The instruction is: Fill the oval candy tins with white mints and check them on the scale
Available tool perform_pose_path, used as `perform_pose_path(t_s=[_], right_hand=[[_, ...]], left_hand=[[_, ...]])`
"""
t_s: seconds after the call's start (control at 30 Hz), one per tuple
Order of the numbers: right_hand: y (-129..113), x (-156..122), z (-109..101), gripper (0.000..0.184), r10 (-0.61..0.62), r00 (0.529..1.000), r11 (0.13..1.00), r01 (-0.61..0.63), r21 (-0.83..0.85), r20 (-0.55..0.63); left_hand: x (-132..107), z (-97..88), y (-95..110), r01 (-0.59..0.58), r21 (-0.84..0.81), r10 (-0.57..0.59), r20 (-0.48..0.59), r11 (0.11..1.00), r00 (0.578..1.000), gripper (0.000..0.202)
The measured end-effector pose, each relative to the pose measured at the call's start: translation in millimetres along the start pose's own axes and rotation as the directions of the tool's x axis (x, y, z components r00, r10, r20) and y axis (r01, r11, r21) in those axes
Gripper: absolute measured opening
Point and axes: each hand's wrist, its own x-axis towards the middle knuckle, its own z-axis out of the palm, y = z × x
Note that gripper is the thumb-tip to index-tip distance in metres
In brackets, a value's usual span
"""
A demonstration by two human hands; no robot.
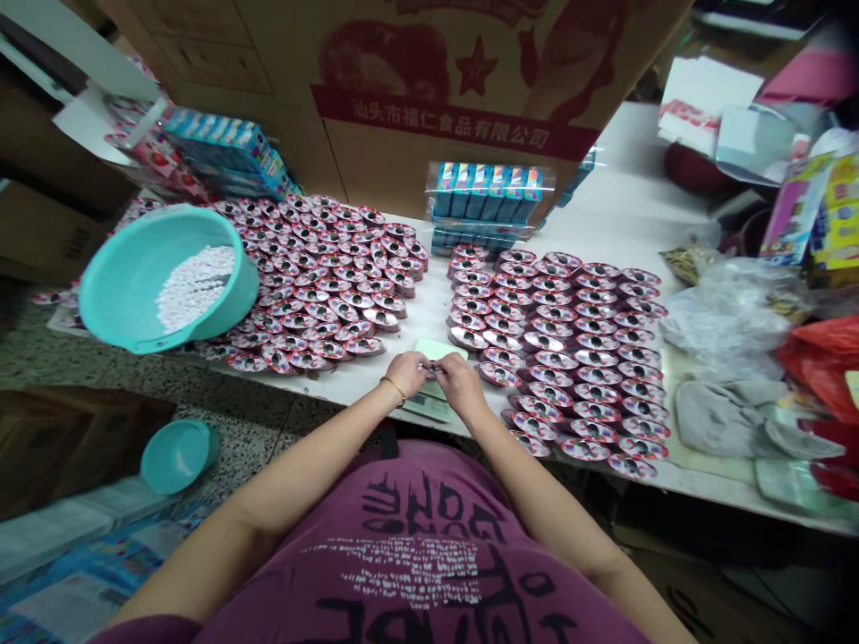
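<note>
Head view: the left hand (406, 374) and the right hand (462, 383) are together near the front edge of the surface (624, 170), their fingertips closed on one small shiny piece (429, 367), too small to make out in detail. One pale green card (439, 349) lies touching them at 12 o'clock. Two groups of round red-and-silver packs, too many to count, flank the hands: the first group (322, 286) at 10 o'clock, the second group (570, 358) at 3 o'clock. One teal basin (127, 286) holding white pellets (194, 286) sits tilted at the first group's 9 o'clock edge. One shrink-wrapped block of blue boxes (487, 206) stands at 12 o'clock, before one printed cardboard carton (436, 98). A second teal bowl (178, 456) rests on the floor (80, 358) at 8 o'clock.
</note>
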Motion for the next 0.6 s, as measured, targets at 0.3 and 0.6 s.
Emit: perform_pose_path(t_s=[0.3,0.6], right_hand=[[20,-26,-21,0.016,0.017,0.993,0.988,0.001,0.157,-0.115],[26,-43,-27,0.017,0.061,0.990,0.979,-0.035,0.201,-0.124]], left_hand=[[-1,13.5,9,-0.121,0.185,0.117,0.033,0.975,0.993,0.019],[1,17.3,5,-0.134,0.051,0.133,0.034,0.990,0.991,0.015]])
